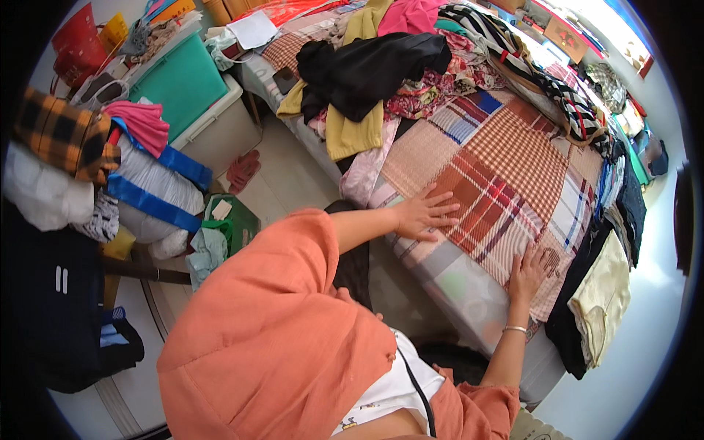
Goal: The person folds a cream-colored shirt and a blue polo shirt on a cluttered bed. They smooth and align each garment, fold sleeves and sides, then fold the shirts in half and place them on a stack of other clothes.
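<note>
My left hand (426, 215) lies palm down with spread fingers on the near left edge of a patchwork checked and plaid bed cover (495, 181). Farther right, my right hand (529, 272), with a bracelet at the wrist, rests flat on the same cover near its lower right corner, fingers apart. Neither hand holds anything. Under the cover, a pale patterned sheet (456, 291) shows along the side of the mattress. Beyond my left hand are heaped clothes: a black garment (374, 69), a yellow-green garment (355, 132) and a pink one (410, 16).
Folded cream trousers (602, 302) and dark garments (566, 330) lie at the bed's right end. A striped textile (572, 104) runs along the far side. Left of the bed stand a storage box with a green lid (179, 82), pink slippers (242, 171) and a green bin (242, 225).
</note>
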Available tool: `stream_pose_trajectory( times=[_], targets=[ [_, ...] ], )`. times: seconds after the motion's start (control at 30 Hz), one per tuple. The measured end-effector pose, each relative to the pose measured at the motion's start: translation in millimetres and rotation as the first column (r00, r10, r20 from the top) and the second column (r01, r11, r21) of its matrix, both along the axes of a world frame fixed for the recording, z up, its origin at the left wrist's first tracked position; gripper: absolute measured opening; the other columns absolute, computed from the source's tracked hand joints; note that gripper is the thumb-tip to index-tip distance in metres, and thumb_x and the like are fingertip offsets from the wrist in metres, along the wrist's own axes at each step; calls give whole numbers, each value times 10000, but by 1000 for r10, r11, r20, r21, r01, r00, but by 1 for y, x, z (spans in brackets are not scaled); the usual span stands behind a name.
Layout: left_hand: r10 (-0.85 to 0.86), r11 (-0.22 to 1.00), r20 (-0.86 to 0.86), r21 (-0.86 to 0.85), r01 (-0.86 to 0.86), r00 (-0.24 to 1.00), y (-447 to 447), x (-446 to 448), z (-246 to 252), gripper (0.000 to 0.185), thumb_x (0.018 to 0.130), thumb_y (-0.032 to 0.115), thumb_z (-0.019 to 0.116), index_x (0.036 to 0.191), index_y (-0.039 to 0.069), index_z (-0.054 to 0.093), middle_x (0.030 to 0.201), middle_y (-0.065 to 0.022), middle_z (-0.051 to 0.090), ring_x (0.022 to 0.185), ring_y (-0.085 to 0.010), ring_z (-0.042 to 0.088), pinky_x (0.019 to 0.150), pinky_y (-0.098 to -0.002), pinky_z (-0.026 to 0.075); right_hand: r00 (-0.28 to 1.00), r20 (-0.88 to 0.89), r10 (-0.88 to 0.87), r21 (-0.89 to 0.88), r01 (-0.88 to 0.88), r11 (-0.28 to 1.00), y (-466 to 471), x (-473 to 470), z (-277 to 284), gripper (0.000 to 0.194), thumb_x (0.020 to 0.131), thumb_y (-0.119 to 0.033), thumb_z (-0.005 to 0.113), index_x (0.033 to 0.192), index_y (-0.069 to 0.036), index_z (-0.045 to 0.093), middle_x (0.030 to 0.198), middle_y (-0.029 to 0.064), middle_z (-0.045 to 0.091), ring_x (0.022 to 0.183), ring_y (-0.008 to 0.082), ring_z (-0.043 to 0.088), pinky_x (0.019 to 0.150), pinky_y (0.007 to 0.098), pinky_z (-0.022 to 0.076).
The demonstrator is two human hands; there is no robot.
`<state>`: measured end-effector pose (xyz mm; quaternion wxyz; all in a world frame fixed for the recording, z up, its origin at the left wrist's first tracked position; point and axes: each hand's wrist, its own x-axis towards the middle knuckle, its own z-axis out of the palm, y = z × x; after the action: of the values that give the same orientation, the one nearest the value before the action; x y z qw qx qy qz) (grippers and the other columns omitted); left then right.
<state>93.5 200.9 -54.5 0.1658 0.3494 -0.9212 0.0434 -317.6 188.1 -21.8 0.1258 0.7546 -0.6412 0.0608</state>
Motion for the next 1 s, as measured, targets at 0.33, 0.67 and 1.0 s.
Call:
stream_pose_trajectory(
  times=[0.33, 0.67, 1.0],
  targets=[
    [-169, 971, -170, 139, 193, 971, 9, 8, 3, 763, 947, 626, 473, 1569, 198, 361, 1685, -130, 157, 1551, -417, 61, 1201, -645, 5, 851, 59, 522, 121, -525, 842, 37, 18, 23, 719, 994, -565, 451, 1565, -142, 339, 1634, 257, 216, 1503, 477, 178, 1200, 635, 115],
    [-157, 974, -200, 131, 185, 967, 9, 7, 6, 711, 885, 601, 569, 1472, 204, 515, 1664, -55, 267, 1551, -367, 140, 1219, -612, 53, 770, 233, 593, 423, -630, 651, 25, 25, 42, 634, 1019, -482, 454, 1556, -163, 344, 1603, 319, 223, 1468, 559, 183, 1163, 706, 140],
    [323, 295, 10, 949, -111, 946, 161, 76, 125, 344, 901, 380, 606, 837, 77, 757, 846, -105, 739, 821, -321, 704, 732, -478, 543, 739, 250, 625, 703, -583, 408, 25, 151, 113, 706, 959, -606, 510, 1491, -149, 433, 1408, 303, 476, 1357, 509, 362, 1065, 661, 304]
  ],
)
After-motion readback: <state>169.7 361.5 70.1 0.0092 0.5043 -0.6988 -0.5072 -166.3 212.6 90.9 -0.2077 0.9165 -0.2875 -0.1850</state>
